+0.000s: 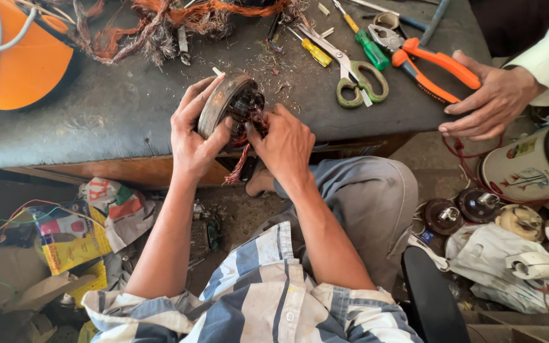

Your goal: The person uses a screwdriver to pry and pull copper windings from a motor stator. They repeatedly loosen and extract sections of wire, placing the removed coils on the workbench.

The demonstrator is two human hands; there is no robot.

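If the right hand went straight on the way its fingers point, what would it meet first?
The right hand points up-left into the round motor stator it already touches, so it would likely meet the dark windings first; depth is uncertain.

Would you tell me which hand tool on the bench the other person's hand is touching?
The orange-handled pliers; another person's hand rests on its handle tips. The green-handled scissors and the yellow screwdriver lie untouched.

Dark, scuffed surface (96, 121) on a wooden frame; dusty concrete floor (427, 159) below; bright, even daylight; litter of wrappers (77, 235) underneath.
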